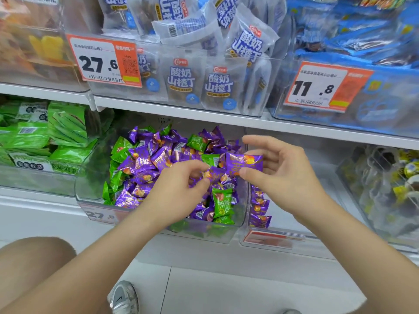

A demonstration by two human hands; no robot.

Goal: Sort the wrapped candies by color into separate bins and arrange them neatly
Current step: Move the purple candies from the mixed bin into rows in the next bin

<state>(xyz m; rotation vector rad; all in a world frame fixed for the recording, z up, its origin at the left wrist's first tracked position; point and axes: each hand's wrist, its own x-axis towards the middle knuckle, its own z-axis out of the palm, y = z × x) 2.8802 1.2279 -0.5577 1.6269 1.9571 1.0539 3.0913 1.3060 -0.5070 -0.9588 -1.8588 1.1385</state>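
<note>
A clear plastic bin (pixel 90 191) on the lower shelf holds a mixed heap of purple candies (pixel 145 159) and green candies (pixel 221 201). My right hand (pixel 281 175) pinches a purple candy (pixel 246 163) between thumb and fingers, just above the heap's right side. My left hand (pixel 181 189) reaches into the heap's middle and pinches another purple candy (pixel 215 174) with curled fingertips. To the right, a second clear bin (pixel 267 240) holds several purple candies (pixel 259 209) stacked against its left wall.
Green snack packs (pixel 63 132) fill the bin to the left. The upper shelf (pixel 204 112) carries bins of white-blue packets (pixel 181 80) and blue packs (pixel 362 41) with price tags. A bin of yellow-wrapped sweets (pixel 396 184) stands at right. My shoe (pixel 123 298) is on the floor below.
</note>
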